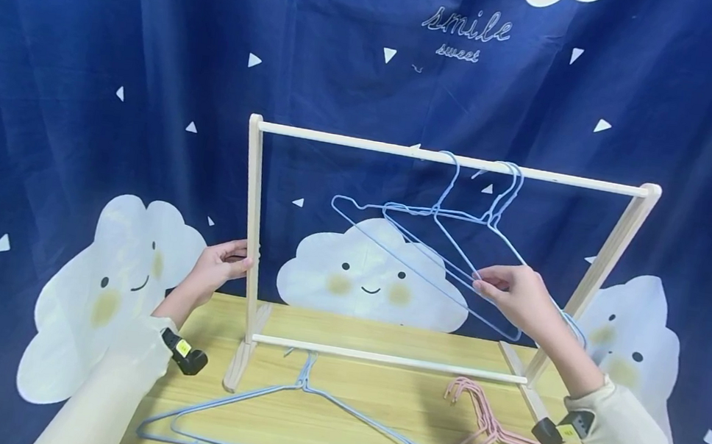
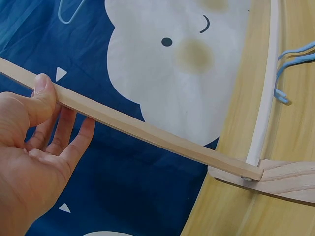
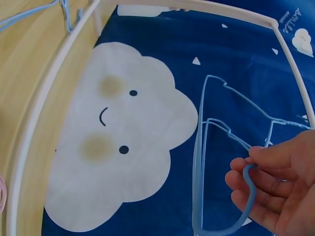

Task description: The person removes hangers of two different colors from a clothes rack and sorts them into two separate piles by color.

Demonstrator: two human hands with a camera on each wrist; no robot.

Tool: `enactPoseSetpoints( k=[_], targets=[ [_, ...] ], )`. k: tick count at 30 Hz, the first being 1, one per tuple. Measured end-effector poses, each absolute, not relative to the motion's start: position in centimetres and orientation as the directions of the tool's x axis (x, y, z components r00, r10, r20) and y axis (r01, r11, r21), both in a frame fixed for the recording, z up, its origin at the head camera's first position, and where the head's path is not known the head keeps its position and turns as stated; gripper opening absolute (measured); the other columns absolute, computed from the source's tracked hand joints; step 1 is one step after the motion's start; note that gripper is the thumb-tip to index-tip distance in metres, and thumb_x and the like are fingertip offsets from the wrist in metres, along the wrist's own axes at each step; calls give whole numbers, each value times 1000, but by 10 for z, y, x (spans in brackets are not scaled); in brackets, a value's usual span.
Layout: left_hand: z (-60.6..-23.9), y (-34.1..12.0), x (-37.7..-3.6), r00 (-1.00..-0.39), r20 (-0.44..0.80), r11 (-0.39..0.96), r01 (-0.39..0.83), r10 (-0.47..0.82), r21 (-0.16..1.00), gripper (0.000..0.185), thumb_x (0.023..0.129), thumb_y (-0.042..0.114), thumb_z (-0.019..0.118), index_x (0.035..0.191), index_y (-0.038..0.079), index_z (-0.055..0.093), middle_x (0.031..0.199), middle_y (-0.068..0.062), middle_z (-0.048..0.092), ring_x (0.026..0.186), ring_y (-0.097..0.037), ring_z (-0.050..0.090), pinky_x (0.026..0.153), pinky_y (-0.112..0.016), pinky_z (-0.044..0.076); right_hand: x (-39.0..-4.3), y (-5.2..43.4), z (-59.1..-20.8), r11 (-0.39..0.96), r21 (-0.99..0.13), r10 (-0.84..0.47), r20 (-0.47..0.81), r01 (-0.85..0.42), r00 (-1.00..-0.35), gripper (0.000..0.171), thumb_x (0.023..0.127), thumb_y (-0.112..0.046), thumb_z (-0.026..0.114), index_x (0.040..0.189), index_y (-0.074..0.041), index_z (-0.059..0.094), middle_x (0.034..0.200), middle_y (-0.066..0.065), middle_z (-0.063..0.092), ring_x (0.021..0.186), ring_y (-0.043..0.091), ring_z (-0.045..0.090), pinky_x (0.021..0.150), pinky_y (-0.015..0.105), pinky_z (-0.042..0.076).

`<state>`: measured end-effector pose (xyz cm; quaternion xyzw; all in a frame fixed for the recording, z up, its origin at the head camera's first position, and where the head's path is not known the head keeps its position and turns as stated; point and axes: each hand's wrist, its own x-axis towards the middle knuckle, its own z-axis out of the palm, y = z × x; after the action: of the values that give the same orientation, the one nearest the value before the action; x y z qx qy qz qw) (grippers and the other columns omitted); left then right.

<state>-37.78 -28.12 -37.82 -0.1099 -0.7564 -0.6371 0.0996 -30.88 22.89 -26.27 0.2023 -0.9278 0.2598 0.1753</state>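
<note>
Two grips: left fingers (image 2: 82, 133) hold a post (image 2: 147, 131), right fingers (image 3: 273, 156) a blue hanger (image 3: 253, 191). Lettering (image 1: 467, 24) above them (twice) reads "smile sweet".

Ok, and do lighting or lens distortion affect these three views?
Head: uneven pale sheen on the dark-blue printed fabric backdrop; left wrist: the slender white lower crossbar bows, suggesting lens distortion; right wrist: that crossbar curves too.
</note>
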Motion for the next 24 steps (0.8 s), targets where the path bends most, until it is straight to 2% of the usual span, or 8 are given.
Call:
enactPoseSetpoints(
  k=[2,8,14,20,24],
  targets=[
    [-378,-281,-378,-957,289,165,292,39,942,52,100,6,64,145,-12,46,94,22,66,89,5,67,84,-15,58,-309,229,-263,775,-430,-272,434,-463,-859,19,96,-9,70,108,6,75,95,19,77,84,27,74,71,26,62],
    [-378,-282,-378,-957,289,172,291,39,941,52,100,6,64,145,-11,46,94,22,66,89,6,67,84,-16,58,-308,229,-264,729,-520,-202,456,-444,-867,17,98,-4,67,106,8,74,86,19,76,71,20,72,61,18,59],
    [-378,-282,-378,-954,296,171,299,43,939,52,100,7,65,145,-12,46,94,22,66,89,5,67,85,-17,59,-306,228,-265,694,-556,-113,544,-458,-831,16,98,-4,66,105,9,74,84,23,75,68,18,74,59,22,61],
    [-378,-282,-378,-953,300,169,303,44,938,52,100,8,65,145,-12,47,95,21,67,90,5,67,85,-17,59,-305,224,-263,664,-579,-50,596,-472,-801,16,98,-4,67,104,9,74,86,26,75,64,8,71,58,16,59],
    [-378,-282,-378,-955,294,170,297,43,940,52,100,8,65,145,-11,47,95,21,67,90,5,67,85,-17,59,-305,223,-262,644,-585,-27,626,-493,-779,16,98,-5,67,104,8,75,87,26,75,63,0,69,59,19,60]
  ],
)
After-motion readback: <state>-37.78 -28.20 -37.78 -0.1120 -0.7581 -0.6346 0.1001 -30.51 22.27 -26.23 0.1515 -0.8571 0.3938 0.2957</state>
